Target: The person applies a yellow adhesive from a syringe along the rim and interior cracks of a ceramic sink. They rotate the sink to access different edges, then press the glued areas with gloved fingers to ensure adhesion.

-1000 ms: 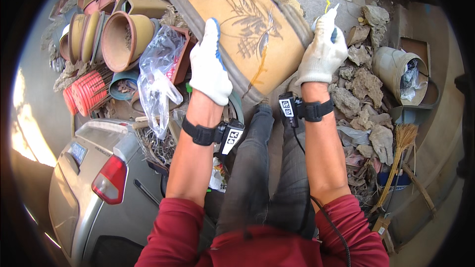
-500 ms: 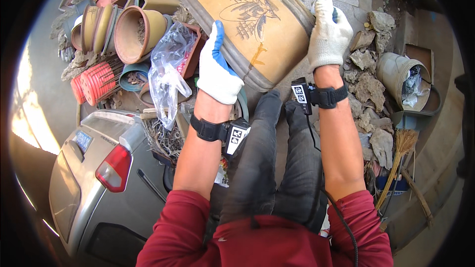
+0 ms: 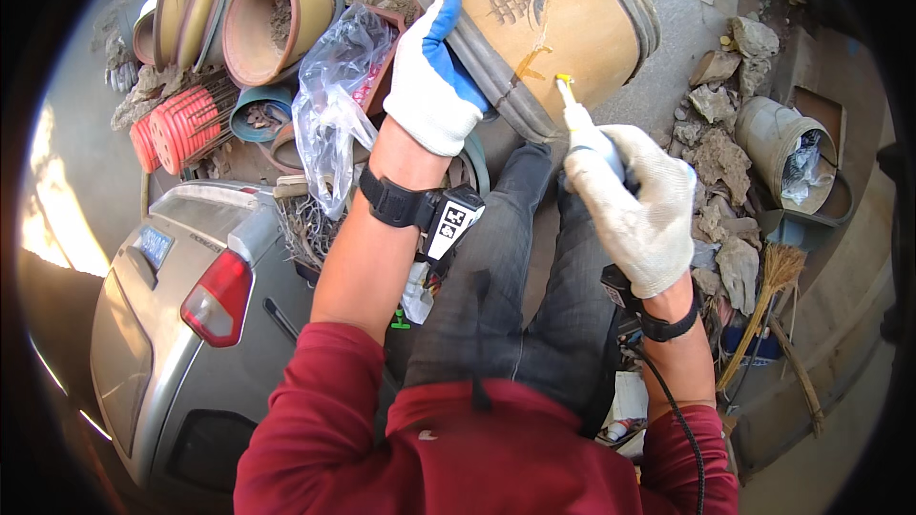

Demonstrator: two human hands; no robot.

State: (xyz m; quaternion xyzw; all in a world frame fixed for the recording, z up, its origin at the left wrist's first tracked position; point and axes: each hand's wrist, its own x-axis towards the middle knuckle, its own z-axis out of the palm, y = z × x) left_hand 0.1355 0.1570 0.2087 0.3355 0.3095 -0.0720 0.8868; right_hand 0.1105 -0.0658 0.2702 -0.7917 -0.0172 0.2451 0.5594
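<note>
Left hand (image 3: 431, 86) flat, fingers spread, on rim of one big tan pot (image 3: 563, 19). Right hand (image 3: 641, 210) clutches one glue tube (image 3: 582, 124), nozzle touching pot wall. Rubble (image 3: 725, 181) crowds right; one plastic bag (image 3: 329, 114) left.

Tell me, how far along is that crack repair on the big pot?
A yellowish glue line already runs along part of the crack in the large ochre planter. The right hand holds the glue tube at it; the left hand steadies the rim. Whether more crack remains unglued can't be told.
</note>
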